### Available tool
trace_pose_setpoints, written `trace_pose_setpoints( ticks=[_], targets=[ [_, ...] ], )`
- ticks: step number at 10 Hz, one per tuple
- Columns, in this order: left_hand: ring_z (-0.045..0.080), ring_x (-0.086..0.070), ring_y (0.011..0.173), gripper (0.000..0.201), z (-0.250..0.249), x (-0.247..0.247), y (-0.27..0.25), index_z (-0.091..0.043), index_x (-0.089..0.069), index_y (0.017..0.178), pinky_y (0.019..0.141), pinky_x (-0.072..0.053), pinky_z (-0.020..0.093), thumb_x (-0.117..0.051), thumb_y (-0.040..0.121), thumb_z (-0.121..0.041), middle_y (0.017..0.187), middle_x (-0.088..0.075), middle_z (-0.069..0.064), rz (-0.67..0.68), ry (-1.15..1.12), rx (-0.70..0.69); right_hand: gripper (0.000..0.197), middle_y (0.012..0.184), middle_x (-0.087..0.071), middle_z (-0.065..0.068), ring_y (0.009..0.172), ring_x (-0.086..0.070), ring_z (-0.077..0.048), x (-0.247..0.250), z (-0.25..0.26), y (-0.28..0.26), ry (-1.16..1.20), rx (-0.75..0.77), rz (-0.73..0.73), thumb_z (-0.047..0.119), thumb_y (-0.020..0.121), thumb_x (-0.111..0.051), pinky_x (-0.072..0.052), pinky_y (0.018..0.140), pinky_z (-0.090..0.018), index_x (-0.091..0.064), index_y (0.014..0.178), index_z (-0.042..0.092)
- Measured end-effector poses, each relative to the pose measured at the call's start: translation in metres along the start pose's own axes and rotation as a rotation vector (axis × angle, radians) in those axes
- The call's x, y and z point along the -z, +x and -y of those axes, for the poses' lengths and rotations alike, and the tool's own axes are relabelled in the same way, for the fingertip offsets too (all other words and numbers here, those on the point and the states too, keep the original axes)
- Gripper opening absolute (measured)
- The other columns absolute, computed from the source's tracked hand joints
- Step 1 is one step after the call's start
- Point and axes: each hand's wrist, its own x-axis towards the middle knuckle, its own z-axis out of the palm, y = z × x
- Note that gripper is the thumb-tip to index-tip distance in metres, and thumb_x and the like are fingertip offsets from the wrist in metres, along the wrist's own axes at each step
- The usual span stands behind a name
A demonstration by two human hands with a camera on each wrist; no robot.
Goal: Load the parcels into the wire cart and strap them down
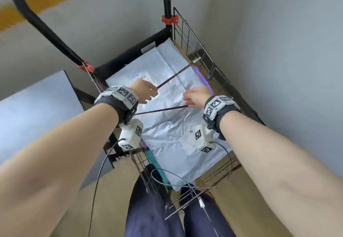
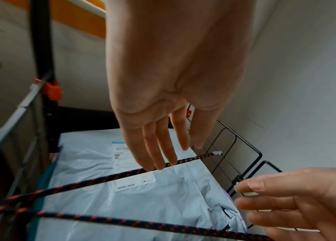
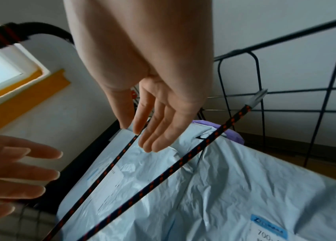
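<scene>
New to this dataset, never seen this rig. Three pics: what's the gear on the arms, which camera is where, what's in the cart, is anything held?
No robot: a person with a camera on the head and one strapped under each wrist. The white boxes with black-and-white markers are that gear.

The head view looks down over both arms into a wire cart. The other two views look along each palm.

In the cart lies a pale blue parcel, with a purple one beside it at the cart wall. A dark bungee cord with orange flecks crosses the top twice, one end hooked to the wire wall.

The left hand and right hand both have straight fingers at the cord; neither grips anything.
</scene>
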Motion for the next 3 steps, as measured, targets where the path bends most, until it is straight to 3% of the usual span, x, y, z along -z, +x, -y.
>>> trace_pose_setpoints(
  ticks=[1, 2, 3],
  targets=[
    [0.021, -0.058, 0.086, 0.023, 0.005, -0.007, -0.042, -0.005, -0.066, 0.11, 0.073, -0.052, 0.029, -0.059, 0.089, -0.009, 0.094, -0.063, 0.008, -0.056, -0.059, 0.038, 0.013, 0.076, -0.057, -0.01, 0.06, -0.054, -0.017, 0.006, 0.002, -0.026, -0.157, 0.086, 0.08, 0.003, 0.086, -0.057, -0.044, 0.053, -0.021, -0.067, 0.094, 0.003],
    [0.021, -0.06, 0.087, 0.024, 0.012, -0.015, -0.075, -0.006, -0.066, 0.112, 0.073, -0.052, 0.027, -0.059, 0.089, -0.012, 0.097, -0.063, 0.007, -0.11, -0.003, 0.041, 0.009, 0.077, -0.059, -0.015, 0.071, -0.058, -0.023, 0.011, 0.003, -0.044, -0.324, 0.16, 0.14, 0.005, 0.083, -0.059, -0.052, 0.063, -0.031, -0.066, 0.078, 0.006],
    [0.02, -0.06, 0.087, 0.025, 0.014, -0.023, -0.102, -0.009, -0.065, 0.113, 0.069, -0.051, 0.023, -0.056, 0.091, -0.016, 0.098, -0.063, 0.007, -0.187, 0.04, 0.011, 0.018, 0.077, -0.062, -0.014, 0.061, -0.055, -0.02, 0.016, 0.003, -0.055, -0.39, 0.234, 0.165, 0.006, 0.084, -0.06, -0.052, 0.06, -0.031, -0.063, 0.067, 0.012]
  ],
)
